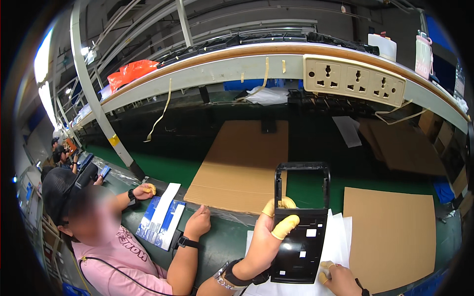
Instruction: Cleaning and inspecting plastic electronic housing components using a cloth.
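My left hand (274, 236), with yellow finger cots on its thumb and fingers, grips a black plastic housing (300, 256) at its middle. The housing is held up, with an open rectangular frame at its top and a glossy panel below. Several small white square pieces dot the panel. Beneath it lie white sheets (340, 232) on the bench. My right hand (340, 280), also wearing finger cots, is low beside the panel's lower right corner, over the sheets. Its fingers are curled together; whatever they pinch is hidden.
A cardboard sheet (390, 237) lies right of the white sheets, another cardboard sheet (237, 163) ahead. At left a co-worker in a pink shirt (118, 261) sits by a blue-and-white panel (160, 222). A socket strip (354, 79) fronts the overhead shelf (222, 66).
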